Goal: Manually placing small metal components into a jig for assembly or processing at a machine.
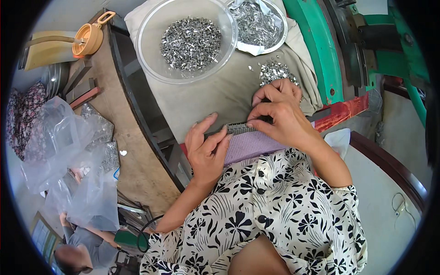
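Note:
A narrow slotted metal strip [237, 128], with a row of small metal pieces along it, lies at the edge of a lavender woven cloth [252, 145] close to my body. My left hand [205, 149] rests at the strip's left end, fingers stretched and apart, fingertips beside that end. At the right end, the thumb and index finger of my right hand [285, 112] are pinched together; whatever they hold is too small to make out. Just beyond my right hand, a loose pile of small shiny metal pieces [274, 72] lies on the khaki cloth [201, 103].
A clear plastic bowl [145, 55] of small metal pieces stands beyond my hands, beside a paper-lined metal bowl [282, 43] of shiny slivers. Green machinery [321, 55] borders the right. On the left, a wooden table [137, 146] carries plastic bags [82, 151] and an orange cup [89, 39].

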{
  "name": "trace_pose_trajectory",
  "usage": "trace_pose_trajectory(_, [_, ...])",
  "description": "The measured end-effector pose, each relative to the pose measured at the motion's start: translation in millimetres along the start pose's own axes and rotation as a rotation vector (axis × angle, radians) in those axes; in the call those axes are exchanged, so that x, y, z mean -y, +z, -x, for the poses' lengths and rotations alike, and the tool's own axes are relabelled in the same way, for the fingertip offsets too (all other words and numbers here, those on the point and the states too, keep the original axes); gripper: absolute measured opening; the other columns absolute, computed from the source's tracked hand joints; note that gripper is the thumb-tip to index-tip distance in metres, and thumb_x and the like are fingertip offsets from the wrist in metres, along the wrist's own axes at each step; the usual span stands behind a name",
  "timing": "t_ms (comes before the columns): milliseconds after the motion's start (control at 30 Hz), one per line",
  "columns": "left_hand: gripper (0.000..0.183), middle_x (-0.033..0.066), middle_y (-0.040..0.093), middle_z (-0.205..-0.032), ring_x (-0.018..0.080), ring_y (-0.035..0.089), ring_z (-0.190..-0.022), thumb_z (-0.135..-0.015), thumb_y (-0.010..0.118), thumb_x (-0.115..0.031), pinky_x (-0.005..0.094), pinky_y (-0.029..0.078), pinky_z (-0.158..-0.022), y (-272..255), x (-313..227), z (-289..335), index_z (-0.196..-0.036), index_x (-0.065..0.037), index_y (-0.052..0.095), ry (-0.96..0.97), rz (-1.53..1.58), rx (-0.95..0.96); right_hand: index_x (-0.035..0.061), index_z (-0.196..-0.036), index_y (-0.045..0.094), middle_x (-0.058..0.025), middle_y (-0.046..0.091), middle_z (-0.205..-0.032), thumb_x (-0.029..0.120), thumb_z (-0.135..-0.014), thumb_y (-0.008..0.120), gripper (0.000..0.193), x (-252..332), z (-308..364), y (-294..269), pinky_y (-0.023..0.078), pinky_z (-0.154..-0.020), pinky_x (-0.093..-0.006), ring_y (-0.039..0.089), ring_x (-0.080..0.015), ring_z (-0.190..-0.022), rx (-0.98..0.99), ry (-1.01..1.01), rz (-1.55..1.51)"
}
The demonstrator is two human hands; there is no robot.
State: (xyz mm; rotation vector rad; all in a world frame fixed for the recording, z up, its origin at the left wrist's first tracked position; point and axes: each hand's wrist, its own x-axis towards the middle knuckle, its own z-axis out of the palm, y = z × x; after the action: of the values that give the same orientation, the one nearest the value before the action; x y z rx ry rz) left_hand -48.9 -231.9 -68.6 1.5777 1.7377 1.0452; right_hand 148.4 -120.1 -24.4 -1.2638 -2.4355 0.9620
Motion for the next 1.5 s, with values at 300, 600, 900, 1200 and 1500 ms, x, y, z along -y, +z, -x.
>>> trace_pose_trajectory(300, [0.014,0.0119,0.062,-0.123,0.0316,0.057,-0.110,-0.082,0.074,-0.009,0.0406,0.040,-0.095,-11,-12,-16,-0.094,-0.003,0.069,-0.088,-0.048,0.112,0.0139,-0.082,0.078,0.0026,0.062,-0.100,0.020,-0.073,0.081,0.011,-4,5,-3,0.030,-0.096,-0.0427,0.048,-0.0252,-0.108,-0.056,-0.024,0.003])
trace_pose_trajectory(600, [0.012,0.0114,0.056,-0.115,0.0317,0.052,-0.105,-0.083,0.071,-0.009,0.0409,0.038,-0.087,-10,-33,-40,-0.085,-0.002,0.061,-0.073,-0.305,0.218,0.0114,-0.087,0.078,0.0003,0.065,-0.092,0.010,-0.075,0.079,0.012,-14,38,-25,0.040,-0.089,-0.0357,0.049,-0.0248,-0.100,-0.297,0.055,-0.077])
trace_pose_trajectory(900, [0.014,0.0110,0.058,-0.110,0.0313,0.053,-0.100,-0.081,0.072,-0.008,0.0404,0.040,-0.085,-6,-32,-39,-0.085,-0.003,0.060,-0.022,-0.359,0.164,0.0106,-0.091,0.078,0.0002,0.063,-0.094,0.009,-0.074,0.078,0.017,-20,65,-14,0.037,-0.088,-0.0362,0.046,-0.0245,-0.098,-0.420,0.092,-0.030])
trace_pose_trajectory(1200, [0.015,0.0114,0.059,-0.103,0.0314,0.053,-0.092,-0.081,0.074,-0.005,0.0400,0.042,-0.080,-10,-49,-62,-0.091,-0.003,0.062,0.199,-0.253,0.018,0.0183,-0.092,0.077,0.0025,0.064,-0.099,0.012,-0.067,0.082,0.026,-22,64,3,0.037,-0.087,-0.0367,0.047,-0.0256,-0.098,-0.409,-0.112,0.066])
trace_pose_trajectory(1500, [0.018,0.0089,0.060,-0.098,0.0292,0.055,-0.087,-0.077,0.076,-0.006,0.0383,0.042,-0.076,0,-72,-151,-0.088,-0.003,0.062,0.597,-0.275,-0.069,0.0250,-0.093,0.078,0.0048,0.065,-0.103,0.016,-0.063,0.082,0.032,-22,65,13,0.037,-0.089,-0.0350,0.049,-0.0228,-0.099,-0.369,-0.234,0.257])
